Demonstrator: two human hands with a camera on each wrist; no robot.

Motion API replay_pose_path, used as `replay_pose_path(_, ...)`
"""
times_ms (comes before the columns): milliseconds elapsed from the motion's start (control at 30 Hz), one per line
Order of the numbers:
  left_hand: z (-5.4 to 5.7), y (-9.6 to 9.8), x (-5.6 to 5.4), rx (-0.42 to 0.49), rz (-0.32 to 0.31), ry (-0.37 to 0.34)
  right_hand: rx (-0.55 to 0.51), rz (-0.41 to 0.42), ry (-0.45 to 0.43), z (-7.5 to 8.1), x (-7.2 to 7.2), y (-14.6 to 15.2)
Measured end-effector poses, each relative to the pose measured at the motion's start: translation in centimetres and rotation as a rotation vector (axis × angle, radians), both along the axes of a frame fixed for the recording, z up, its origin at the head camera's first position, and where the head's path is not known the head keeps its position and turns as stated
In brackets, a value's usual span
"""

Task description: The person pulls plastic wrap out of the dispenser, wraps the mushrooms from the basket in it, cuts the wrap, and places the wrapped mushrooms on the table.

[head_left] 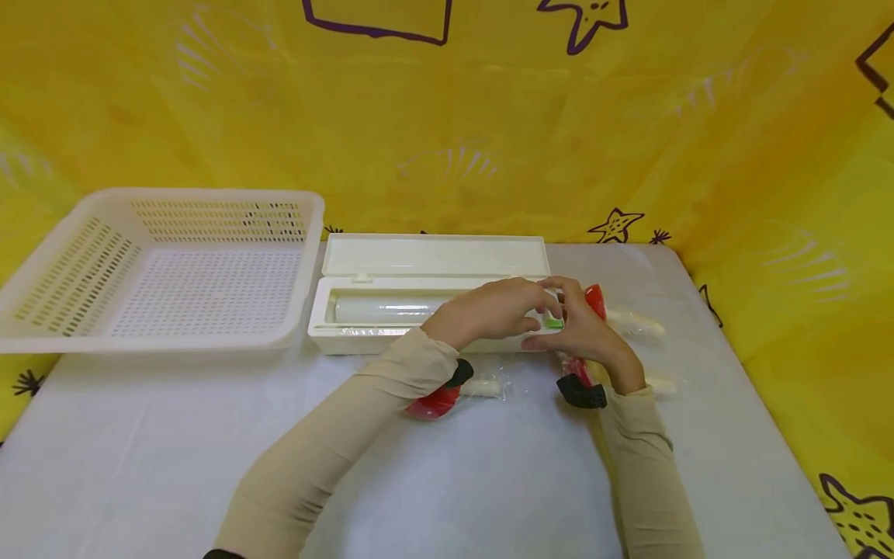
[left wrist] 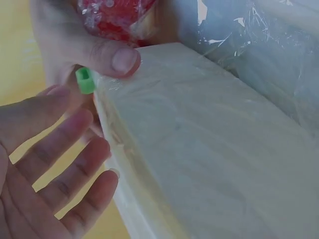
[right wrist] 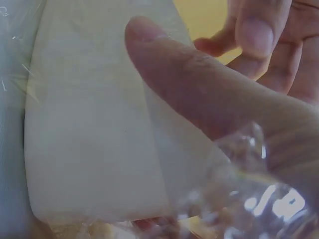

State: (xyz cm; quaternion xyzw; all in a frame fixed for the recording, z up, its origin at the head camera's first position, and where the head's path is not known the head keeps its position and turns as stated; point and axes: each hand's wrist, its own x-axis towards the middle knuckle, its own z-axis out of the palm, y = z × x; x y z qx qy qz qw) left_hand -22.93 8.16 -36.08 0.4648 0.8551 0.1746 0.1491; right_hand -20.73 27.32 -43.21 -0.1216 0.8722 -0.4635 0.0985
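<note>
A long white cling film box (head_left: 419, 340) lies with its lid (head_left: 436, 256) raised at the back and a pale film roll (head_left: 380, 308) inside. My right hand (head_left: 585, 334) grips its right end, thumb (right wrist: 169, 64) on the front face and fingers over the top. My left hand (head_left: 492, 310) is beside it, fingers (left wrist: 82, 169) loosely spread and near the top edge, with nothing held. Between the hands a small green piece (left wrist: 85, 80) sits at the box's end. Clear film (right wrist: 249, 194) bunches under the right hand.
Left of the box stands a white perforated basket (head_left: 307, 279). A red and white thing in clear wrap (head_left: 436, 404) lies under my left wrist. Other wrapped red (head_left: 595, 299) and white things (head_left: 639, 322) lie right of the box. A yellow cloth (head_left: 447, 116) hangs behind.
</note>
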Motion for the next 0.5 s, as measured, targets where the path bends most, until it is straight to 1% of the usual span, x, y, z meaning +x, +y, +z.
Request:
replay_pose_path(67, -0.3, 0.3, -0.1, 0.007, 0.002, 0.004, -0.002, -0.004, 0.008, 0.0, 0.0, -0.1)
replay_pose_path(167, -0.5, 0.7, -0.2, 0.019, -0.002, 0.009, -0.014, -0.003, 0.014, 0.0, -0.1, 0.0)
replay_pose_path(267, -0.5, 1.0, -0.2, 0.012, -0.002, 0.024, -0.024, -0.001, 0.016, -0.1, -0.1, 0.0)
replay_pose_path(500, -0.6, 1.9, 0.0, -0.019, 0.058, 0.086, -0.035, 0.003, 0.031, -0.4, -0.3, 0.2)
